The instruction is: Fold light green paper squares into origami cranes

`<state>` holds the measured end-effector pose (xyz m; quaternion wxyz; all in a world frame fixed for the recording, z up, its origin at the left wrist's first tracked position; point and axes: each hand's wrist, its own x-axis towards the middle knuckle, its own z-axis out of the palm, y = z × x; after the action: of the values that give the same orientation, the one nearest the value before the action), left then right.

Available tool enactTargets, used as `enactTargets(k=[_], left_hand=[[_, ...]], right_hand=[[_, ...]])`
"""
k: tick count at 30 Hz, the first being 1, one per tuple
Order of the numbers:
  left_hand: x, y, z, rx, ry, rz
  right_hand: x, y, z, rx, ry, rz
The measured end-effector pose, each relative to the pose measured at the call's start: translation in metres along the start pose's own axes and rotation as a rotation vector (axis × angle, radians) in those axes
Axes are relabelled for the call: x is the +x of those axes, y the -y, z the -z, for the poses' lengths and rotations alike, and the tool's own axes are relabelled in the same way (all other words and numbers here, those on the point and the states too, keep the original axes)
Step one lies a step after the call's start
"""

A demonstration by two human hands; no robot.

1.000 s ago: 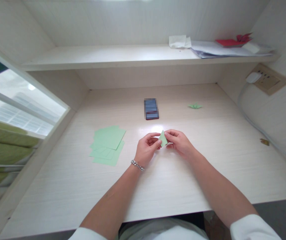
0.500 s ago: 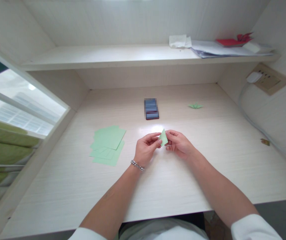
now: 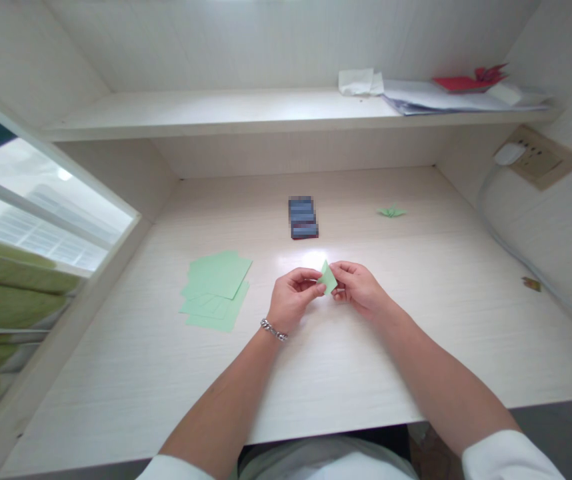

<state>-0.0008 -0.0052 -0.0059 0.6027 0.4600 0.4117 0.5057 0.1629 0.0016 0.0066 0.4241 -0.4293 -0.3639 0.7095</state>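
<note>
Between my two hands is a small folded piece of light green paper [image 3: 329, 279], its pointed corner facing up and away from me. My left hand [image 3: 295, 293] pinches its left side between thumb and fingers; a chain bracelet circles that wrist. On the right edge, my right hand [image 3: 357, 287] is closed on the same paper, with the fingertips partly hidden behind it. Left of my hands lies a loose stack of green paper sheets [image 3: 219, 277]. A finished-looking green paper crane [image 3: 392, 212] rests farther back on the right.
Behind my hands a phone [image 3: 303, 218] with a blurred screen lies on the desk [image 3: 346, 380]. A shelf [image 3: 216, 110] above carries papers [image 3: 431, 97] and a red folded figure [image 3: 490, 73]. At right, a cable [image 3: 501, 240] runs from a wall socket [image 3: 541, 158].
The folded paper has turned slightly in my fingers and its point has shifted a little to the left. Both hands stay in nearly the same place.
</note>
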Motion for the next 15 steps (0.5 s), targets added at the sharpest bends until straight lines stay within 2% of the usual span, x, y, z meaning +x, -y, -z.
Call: enactTargets(k=[5,15], left_hand=[[-0.0008,-0.0016,-0.0003,0.082,0.067,0.047],[0.0004,-0.0043,-0.0014,0.179,-0.021,-0.073]], right_hand=[[0.0022,-0.0011,0.0006,-0.140,-0.092,0.084],[-0.0029,0.0043,0.0041,-0.198,0.008,0.046]])
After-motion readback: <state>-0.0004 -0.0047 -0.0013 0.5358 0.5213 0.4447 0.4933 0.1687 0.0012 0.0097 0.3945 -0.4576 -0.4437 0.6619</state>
